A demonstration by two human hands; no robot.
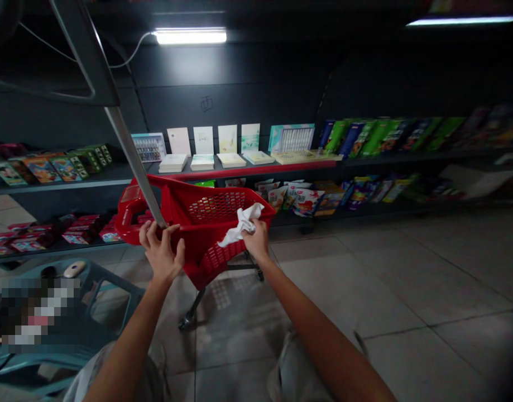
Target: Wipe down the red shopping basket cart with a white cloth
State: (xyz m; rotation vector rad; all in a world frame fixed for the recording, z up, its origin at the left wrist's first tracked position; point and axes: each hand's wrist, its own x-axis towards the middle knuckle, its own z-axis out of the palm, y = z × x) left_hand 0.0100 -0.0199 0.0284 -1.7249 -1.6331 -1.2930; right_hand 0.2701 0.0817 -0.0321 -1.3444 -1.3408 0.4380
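A red plastic shopping basket on wheels (206, 209) stands on the tiled floor in front of me. My left hand (162, 251) grips its near rim, right where a slanted grey metal pole (133, 156) comes down. My right hand (256, 240) holds a crumpled white cloth (241, 223) against the basket's right rim. Both forearms reach forward from the bottom of the view, and my knees in light shorts show below them.
Dark shelves (256, 167) along the back carry notebooks, cards and colourful packets. A teal plastic stool (84, 312) with a small oval object on it stands at the lower left. Grey floor tiles (407, 290) stretch to the right. A strip light glows overhead.
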